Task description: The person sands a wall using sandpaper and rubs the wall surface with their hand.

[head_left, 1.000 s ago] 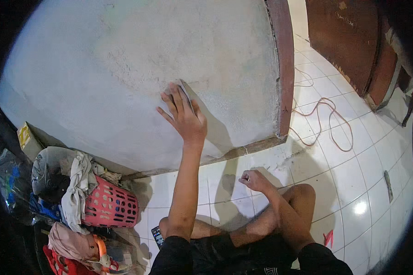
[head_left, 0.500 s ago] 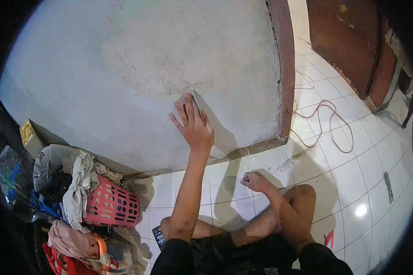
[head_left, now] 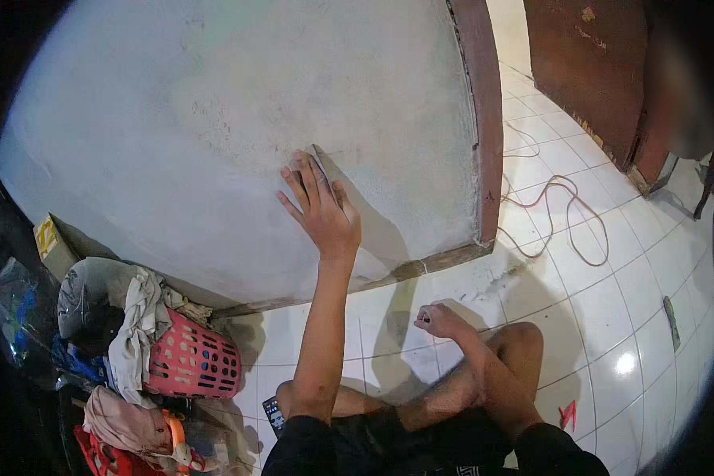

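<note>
While the person is seated on the white tiled floor [head_left: 603,317] with legs crossed, the left hand [head_left: 319,208] is pressed flat, fingers spread and pointing upward, against the grey plastered wall [head_left: 214,103]. A thin grey sheet, apparently sandpaper [head_left: 323,161], is pinned beneath the fingertips, one corner showing just above and to the right of the fingers; it is held by pressure rather than gripped. The right hand [head_left: 438,320] is held low above the floor, below and to the right of the left hand, loosely curled with the fingers bent inward; whether anything is held in it cannot be told.

Items catalogued around the hands:
- A reddish-brown door frame [head_left: 484,119], well to the right of the left hand, at the wall's edge.
- A thin cable [head_left: 567,214], looped on the floor beyond the frame, up and right of the right hand.
- A pink slotted basket [head_left: 194,361], lying tilted well below and left of the left hand, with pale cloths [head_left: 135,325] draped over it.
- A dark phone-like object [head_left: 272,412], on the floor beside the left elbow.
</note>
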Available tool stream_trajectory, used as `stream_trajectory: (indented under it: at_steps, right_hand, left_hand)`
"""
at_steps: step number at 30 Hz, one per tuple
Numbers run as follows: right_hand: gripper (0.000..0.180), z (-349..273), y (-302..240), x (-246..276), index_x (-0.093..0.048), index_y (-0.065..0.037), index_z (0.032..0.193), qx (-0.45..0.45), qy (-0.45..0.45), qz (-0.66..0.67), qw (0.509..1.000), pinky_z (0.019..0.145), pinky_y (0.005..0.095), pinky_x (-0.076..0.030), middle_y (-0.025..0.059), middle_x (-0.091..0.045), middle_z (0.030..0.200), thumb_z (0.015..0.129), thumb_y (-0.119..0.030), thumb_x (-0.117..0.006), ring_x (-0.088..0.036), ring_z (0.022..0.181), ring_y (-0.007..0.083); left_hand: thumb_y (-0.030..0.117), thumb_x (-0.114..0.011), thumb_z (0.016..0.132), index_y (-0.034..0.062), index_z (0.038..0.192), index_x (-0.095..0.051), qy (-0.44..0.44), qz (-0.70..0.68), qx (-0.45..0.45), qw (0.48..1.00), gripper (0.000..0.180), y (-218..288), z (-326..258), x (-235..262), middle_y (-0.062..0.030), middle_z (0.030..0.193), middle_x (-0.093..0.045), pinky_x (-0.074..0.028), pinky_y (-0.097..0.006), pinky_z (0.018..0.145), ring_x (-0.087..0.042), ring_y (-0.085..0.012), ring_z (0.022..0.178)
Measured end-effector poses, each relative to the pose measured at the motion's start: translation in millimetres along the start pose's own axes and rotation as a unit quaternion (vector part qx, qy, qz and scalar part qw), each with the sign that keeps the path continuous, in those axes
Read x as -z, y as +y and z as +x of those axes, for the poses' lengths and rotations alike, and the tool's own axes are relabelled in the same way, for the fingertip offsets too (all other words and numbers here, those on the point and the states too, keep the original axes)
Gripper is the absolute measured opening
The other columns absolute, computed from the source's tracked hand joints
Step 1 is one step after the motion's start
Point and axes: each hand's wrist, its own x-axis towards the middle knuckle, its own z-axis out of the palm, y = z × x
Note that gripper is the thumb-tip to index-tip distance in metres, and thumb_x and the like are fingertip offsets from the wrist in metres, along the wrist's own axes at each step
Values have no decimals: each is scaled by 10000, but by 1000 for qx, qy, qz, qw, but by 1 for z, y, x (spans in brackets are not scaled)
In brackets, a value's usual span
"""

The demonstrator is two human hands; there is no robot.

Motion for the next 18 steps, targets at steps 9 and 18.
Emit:
stream_trajectory:
  at_steps: [9, 18]
  right_hand:
    - [284, -3, 1, -3, -679, -28, 948, 23, 7, -19, 1000, 780, 434, -523, 168, -701, 872, 837, -288, -705, -672, 842, 333]
    - [321, -6, -2, 1, -670, -35, 989, 12, -23, -23, 999, 830, 439, -507, 179, -690, 950, 850, -324, -680, -652, 928, 334]
  left_hand:
    - [226, -382, 996, 51, 1539, -193, -9, -9, -4, 1000, 601, -2, -5, 0, -95, 1621, -142, -2, -590, 1161, -26, -359, 1494]
    - [215, -415, 982, 35, 1530, -219, -19, -10, 0, 1000, 609, -3, -9, -1, -112, 1618, -144, -3, -580, 1164, -21, -369, 1492]
